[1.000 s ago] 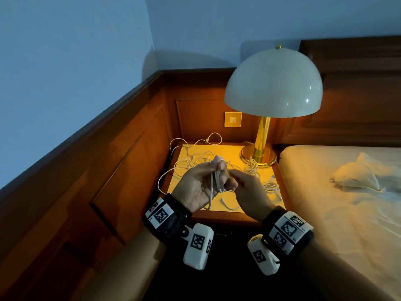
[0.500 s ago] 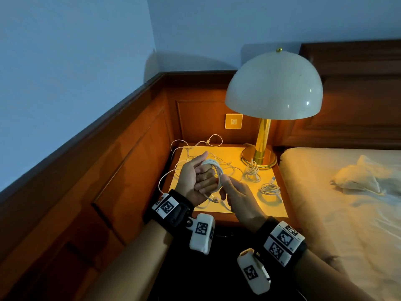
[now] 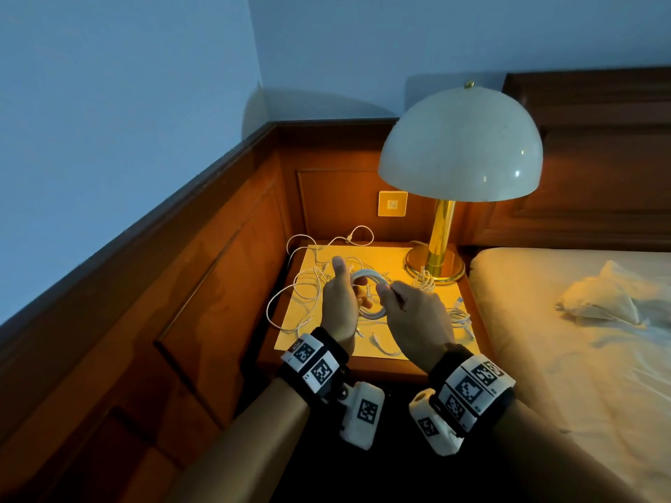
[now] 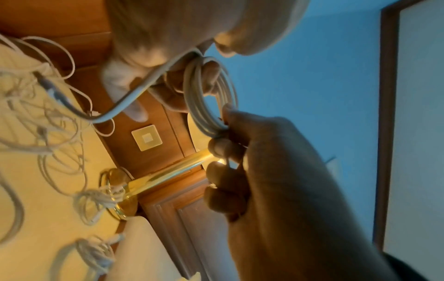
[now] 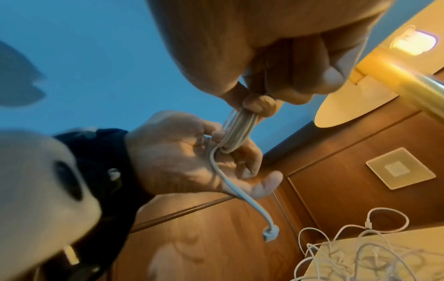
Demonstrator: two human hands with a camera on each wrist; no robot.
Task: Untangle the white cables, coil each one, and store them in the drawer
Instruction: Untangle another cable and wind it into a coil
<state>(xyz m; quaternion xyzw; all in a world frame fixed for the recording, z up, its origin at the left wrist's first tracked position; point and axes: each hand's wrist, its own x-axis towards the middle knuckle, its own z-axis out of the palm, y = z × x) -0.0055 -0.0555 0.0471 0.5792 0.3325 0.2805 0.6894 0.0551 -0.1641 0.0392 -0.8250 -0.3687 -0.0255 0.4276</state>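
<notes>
Head view shows the left hand (image 3: 339,308) and right hand (image 3: 414,317) each pinching opposite sides of one coiled white cable (image 3: 368,294) above the surface (image 3: 392,257), so its loops stay together, while more cables (image 3: 308,281) lie tangled beneath.

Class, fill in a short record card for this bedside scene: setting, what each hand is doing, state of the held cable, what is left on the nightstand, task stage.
Setting: wooden nightstand beside a bed, lit lamp on it
Left hand: holds the coiled cable, thumb raised
Right hand: pinches the coil's other side
Held cable: several loops, loose plug end hanging
On nightstand: tangled cables; small bundles near the lamp base
Task stage: coiling; no drawer visible
</notes>
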